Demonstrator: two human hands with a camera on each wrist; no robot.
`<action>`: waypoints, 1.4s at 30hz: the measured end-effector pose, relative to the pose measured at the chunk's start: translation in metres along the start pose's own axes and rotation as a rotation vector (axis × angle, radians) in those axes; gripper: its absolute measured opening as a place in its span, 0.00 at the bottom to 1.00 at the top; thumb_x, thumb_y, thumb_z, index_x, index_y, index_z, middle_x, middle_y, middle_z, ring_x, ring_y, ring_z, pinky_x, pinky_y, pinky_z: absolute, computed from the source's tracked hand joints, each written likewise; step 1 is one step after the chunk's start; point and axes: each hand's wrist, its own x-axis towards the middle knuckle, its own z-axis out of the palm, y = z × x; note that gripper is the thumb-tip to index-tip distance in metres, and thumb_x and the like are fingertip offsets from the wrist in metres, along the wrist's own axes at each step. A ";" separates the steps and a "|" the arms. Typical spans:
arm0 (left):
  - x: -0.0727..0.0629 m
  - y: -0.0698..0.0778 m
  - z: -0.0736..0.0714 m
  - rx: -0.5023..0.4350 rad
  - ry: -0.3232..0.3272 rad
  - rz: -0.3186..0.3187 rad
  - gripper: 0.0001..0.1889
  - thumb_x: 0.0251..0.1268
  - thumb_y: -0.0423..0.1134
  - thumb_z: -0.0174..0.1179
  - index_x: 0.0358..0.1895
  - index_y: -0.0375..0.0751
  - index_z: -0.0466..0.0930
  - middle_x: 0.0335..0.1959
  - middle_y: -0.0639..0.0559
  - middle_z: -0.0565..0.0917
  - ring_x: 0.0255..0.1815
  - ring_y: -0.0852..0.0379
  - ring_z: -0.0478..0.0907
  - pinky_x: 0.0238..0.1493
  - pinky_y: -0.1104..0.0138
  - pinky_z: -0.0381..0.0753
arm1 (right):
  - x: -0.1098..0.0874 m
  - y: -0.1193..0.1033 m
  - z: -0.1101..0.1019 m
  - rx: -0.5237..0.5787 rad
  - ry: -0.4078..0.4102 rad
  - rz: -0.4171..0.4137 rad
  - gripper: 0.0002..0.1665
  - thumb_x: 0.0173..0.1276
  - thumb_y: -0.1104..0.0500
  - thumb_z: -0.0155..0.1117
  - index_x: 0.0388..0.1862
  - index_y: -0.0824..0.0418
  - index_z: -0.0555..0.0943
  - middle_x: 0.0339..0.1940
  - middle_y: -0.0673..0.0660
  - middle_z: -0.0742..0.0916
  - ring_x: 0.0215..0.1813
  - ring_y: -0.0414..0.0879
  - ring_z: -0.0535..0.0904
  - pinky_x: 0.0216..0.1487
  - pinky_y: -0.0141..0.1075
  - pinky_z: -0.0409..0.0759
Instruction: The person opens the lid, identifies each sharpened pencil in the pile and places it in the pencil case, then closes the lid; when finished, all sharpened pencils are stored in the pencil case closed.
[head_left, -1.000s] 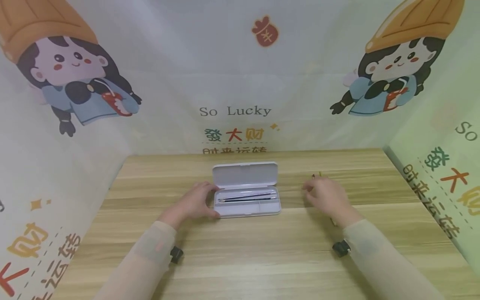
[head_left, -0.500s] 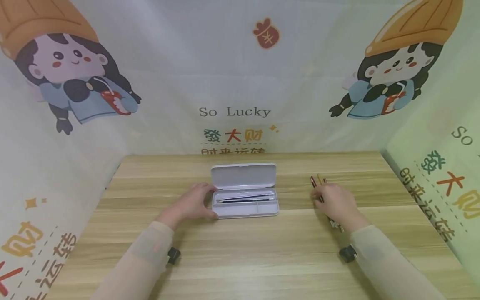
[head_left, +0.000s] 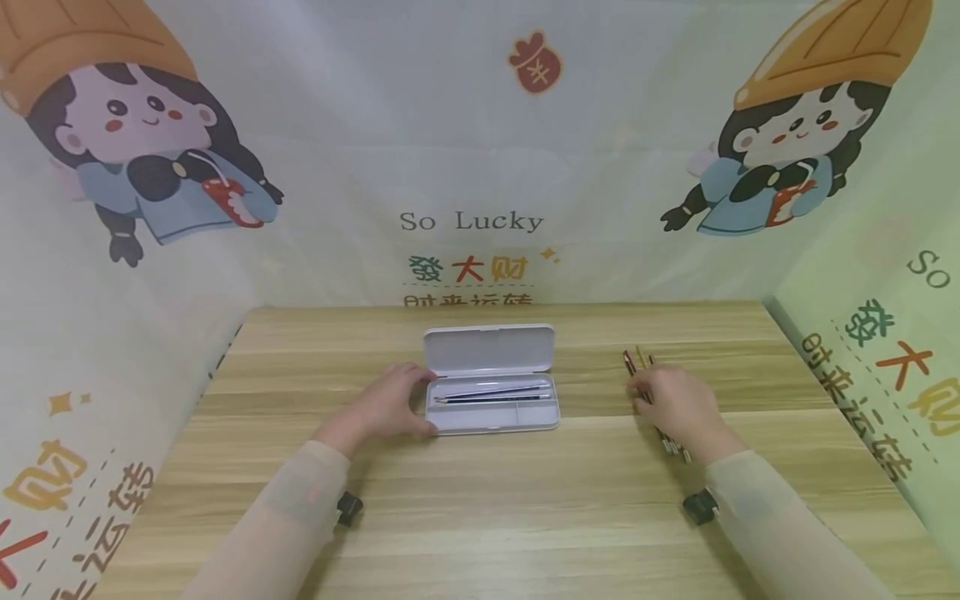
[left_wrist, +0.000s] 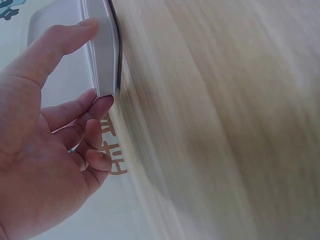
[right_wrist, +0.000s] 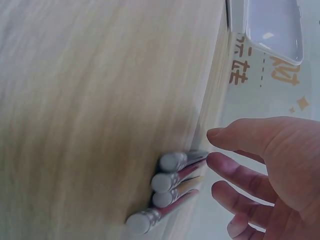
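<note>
A white pencil case (head_left: 480,418) lies with its lid up in the head view. Inside it, two dark pencils (head_left: 495,397) rest in the rear compartment. My left hand (head_left: 390,402) holds the case's left end, thumb at the front and fingers at the back corner; the left wrist view shows thumb and fingertips on the case wall (left_wrist: 106,55). To the right, several pencils (head_left: 632,361) lie side by side on the table, their round end caps (right_wrist: 162,182) facing the right wrist camera. Over them is my right hand (head_left: 678,406), its thumb and index finger apart beside the dark pencil (right_wrist: 192,157).
The wooden table (head_left: 480,508) spreads out in front of the case. A printed cloth wall (head_left: 337,167) rises behind it and along both sides. A small black device (head_left: 700,506) sits at the right wrist, and another black device (head_left: 349,507) at the left.
My right hand has moved right and slightly down over the pencils, leaving more of them in sight. The left hand stays on the case.
</note>
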 end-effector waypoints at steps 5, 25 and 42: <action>0.000 0.001 -0.001 0.005 0.004 0.001 0.46 0.42 0.47 0.82 0.69 0.33 0.74 0.68 0.36 0.77 0.71 0.38 0.71 0.77 0.46 0.69 | 0.000 0.002 0.000 -0.020 -0.017 0.023 0.16 0.64 0.60 0.72 0.51 0.59 0.88 0.47 0.59 0.91 0.46 0.58 0.88 0.32 0.45 0.86; 0.001 0.002 -0.001 0.006 -0.002 -0.001 0.46 0.43 0.47 0.82 0.69 0.34 0.74 0.68 0.37 0.78 0.70 0.38 0.71 0.77 0.46 0.69 | 0.001 0.002 0.005 -0.017 -0.037 0.074 0.16 0.65 0.60 0.70 0.52 0.60 0.87 0.35 0.54 0.89 0.24 0.42 0.74 0.18 0.32 0.71; -0.001 0.003 -0.002 0.005 -0.003 -0.006 0.46 0.43 0.47 0.82 0.69 0.34 0.74 0.69 0.37 0.77 0.72 0.38 0.70 0.77 0.46 0.68 | 0.001 -0.004 -0.003 -0.019 0.007 0.076 0.19 0.64 0.59 0.69 0.54 0.59 0.87 0.32 0.51 0.89 0.24 0.42 0.75 0.18 0.33 0.70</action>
